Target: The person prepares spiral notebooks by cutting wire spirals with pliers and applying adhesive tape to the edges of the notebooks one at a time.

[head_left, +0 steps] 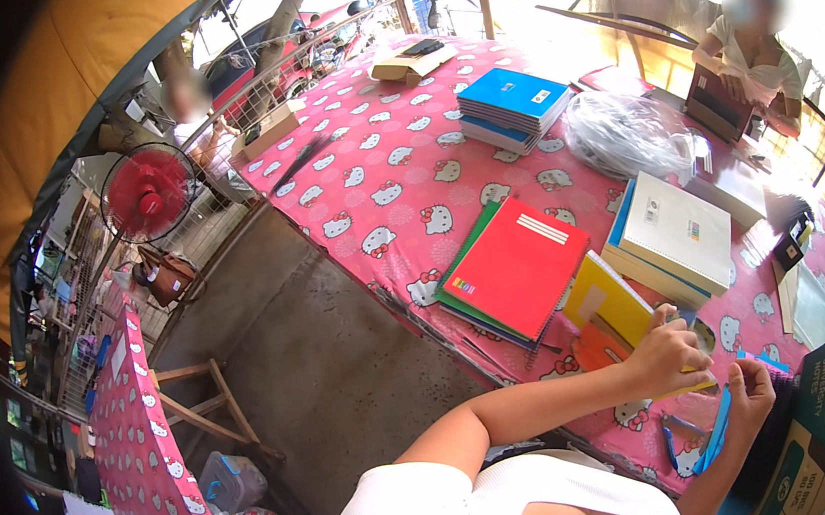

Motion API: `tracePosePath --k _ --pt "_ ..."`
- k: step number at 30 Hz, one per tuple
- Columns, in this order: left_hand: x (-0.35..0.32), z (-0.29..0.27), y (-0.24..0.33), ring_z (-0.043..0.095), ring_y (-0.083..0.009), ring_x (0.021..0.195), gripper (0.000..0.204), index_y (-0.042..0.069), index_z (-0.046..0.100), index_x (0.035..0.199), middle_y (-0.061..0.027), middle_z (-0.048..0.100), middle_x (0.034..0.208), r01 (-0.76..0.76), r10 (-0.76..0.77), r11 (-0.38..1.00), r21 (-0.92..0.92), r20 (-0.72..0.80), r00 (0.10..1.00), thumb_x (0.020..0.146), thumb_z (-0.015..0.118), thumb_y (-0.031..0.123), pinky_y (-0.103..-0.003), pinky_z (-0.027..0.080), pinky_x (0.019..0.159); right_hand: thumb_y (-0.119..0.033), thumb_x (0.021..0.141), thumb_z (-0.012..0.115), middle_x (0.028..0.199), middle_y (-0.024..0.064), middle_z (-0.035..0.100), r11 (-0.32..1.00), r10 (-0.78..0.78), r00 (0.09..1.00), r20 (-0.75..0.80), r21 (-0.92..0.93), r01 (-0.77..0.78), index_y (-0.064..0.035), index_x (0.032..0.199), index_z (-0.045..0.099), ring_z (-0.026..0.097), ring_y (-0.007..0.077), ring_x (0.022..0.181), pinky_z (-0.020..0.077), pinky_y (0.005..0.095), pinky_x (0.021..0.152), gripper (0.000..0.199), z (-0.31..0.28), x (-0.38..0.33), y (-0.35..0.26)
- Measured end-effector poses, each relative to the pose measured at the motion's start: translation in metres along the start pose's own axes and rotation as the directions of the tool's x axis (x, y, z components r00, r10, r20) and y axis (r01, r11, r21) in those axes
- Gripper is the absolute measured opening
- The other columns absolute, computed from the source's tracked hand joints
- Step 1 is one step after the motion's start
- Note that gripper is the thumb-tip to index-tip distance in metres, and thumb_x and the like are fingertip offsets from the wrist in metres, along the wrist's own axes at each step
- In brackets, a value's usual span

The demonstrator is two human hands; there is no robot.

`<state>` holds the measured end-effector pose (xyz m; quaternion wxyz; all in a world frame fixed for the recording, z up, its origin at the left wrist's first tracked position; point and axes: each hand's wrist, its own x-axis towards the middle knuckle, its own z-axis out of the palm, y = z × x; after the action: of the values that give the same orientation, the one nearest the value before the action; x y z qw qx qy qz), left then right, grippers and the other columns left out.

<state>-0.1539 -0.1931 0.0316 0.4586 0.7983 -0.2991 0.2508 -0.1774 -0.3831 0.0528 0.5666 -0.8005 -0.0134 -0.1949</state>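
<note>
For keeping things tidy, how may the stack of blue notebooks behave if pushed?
The stack of blue notebooks is probably heavy, having many layers. They may slide apart, as no band shows. Low and broad, it seems unlikely to tip.

The person wears a white top (pixel 596 469). On its left sleeve (pixel 409 509) the cloth shows fine ribs, like thin lines which run close together. This sleeve is short, rather loose in shape, and it finishes with a plain edge on the upper arm. At the chest the white seems smoother and brighter, and the neckline is open. The left forearm (pixel 559 403) is bare, as is the left hand (pixel 669 349). The right forearm (pixel 725 471) and the right hand (pixel 751 401) are equally bare. Their nails are too small to describe.
</note>
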Motion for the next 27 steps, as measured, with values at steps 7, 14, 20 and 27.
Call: tracePosePath --k 7,14,20,27 --pt "0.003 -0.003 0.003 0.055 -0.0171 0.078 0.019 0.019 0.072 0.072 0.0016 0.061 0.069 0.027 -0.027 1.000 0.013 0.047 0.999 0.075 0.071 0.037 -0.048 0.025 0.098 -0.015 0.087 0.068 0.064 -0.0014 0.056 0.964 0.181 0.907 0.381 0.116 -0.241 0.0034 0.083 0.065 0.049 0.0050 0.055 0.0355 0.0190 0.050 0.019 -0.016 0.001 0.009" --pt "0.000 0.001 0.003 0.054 -0.0175 0.078 0.019 0.018 0.072 0.073 0.0015 0.061 0.070 0.022 -0.022 0.999 0.031 0.011 1.000 0.077 0.070 0.037 -0.048 0.025 0.099 -0.005 0.077 0.070 0.076 0.0040 0.051 0.940 -0.136 0.910 0.392 -0.238 0.243 0.0014 0.086 0.066 0.052 0.0111 0.067 0.0389 0.0242 0.054 0.012 -0.009 -0.005 -0.013" --pt "-0.003 0.000 0.006 0.054 -0.0174 0.081 0.019 0.018 0.072 0.076 0.0011 0.062 0.073 0.015 -0.015 0.998 0.062 0.005 1.000 0.079 0.068 0.036 -0.048 0.024 0.099 0.002 0.067 0.072 0.075 0.0049 0.050 0.884 -0.181 0.922 0.341 -0.355 0.305 0.0004 0.096 0.069 0.050 0.0146 0.064 0.0392 0.0255 0.056 0.029 -0.010 -0.008 -0.014" --pt "-0.001 0.004 0.004 0.054 -0.0170 0.081 0.017 0.018 0.071 0.076 0.0018 0.062 0.073 0.008 -0.007 0.997 0.082 -0.013 1.000 0.079 0.069 0.035 -0.048 0.024 0.098 0.009 0.067 0.071 0.075 0.0044 0.058 0.967 -0.151 0.971 0.185 -0.175 0.184 0.0020 0.094 0.069 0.056 0.0116 0.067 0.0443 0.0231 0.059 0.028 -0.009 -0.003 -0.005"
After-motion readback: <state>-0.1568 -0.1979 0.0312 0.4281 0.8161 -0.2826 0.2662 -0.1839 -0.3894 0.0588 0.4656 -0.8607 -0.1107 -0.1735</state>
